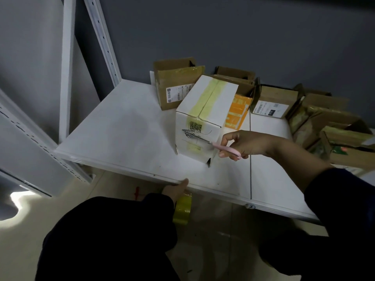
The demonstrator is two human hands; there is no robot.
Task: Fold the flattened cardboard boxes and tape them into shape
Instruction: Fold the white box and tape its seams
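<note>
Standing near the front edge of a white shelf (121,126), the white box (205,110) is folded into shape and closed. A strip of yellowish tape runs along its top seam and down onto the near face. A second, smaller patch of the same tape sits lower on that face. A small gap shows at the bottom near corner.

The near face carries a black printed code block and some characters, which are too blurred to read.

The right hand (243,145) grasps one pair of scissors (225,148) by the pink handle, fingers curled round it. The blades lie across the near face of the white box.

The left hand (175,189) is at the shelf's front edge, thumb against it. One roll of yellow tape (182,211) is just below this hand; whether the fingers grip it cannot be told.

Behind the white box:
- One orange box (237,112), touching its right side.
- One brown box (176,86) at the back left, with a white shipping label, text unreadable.
- One brown box (274,102) to the right, its label bearing "010" on a black patch.
- Further brown boxes (334,122) crowded at the far right, number uncertain.
</note>
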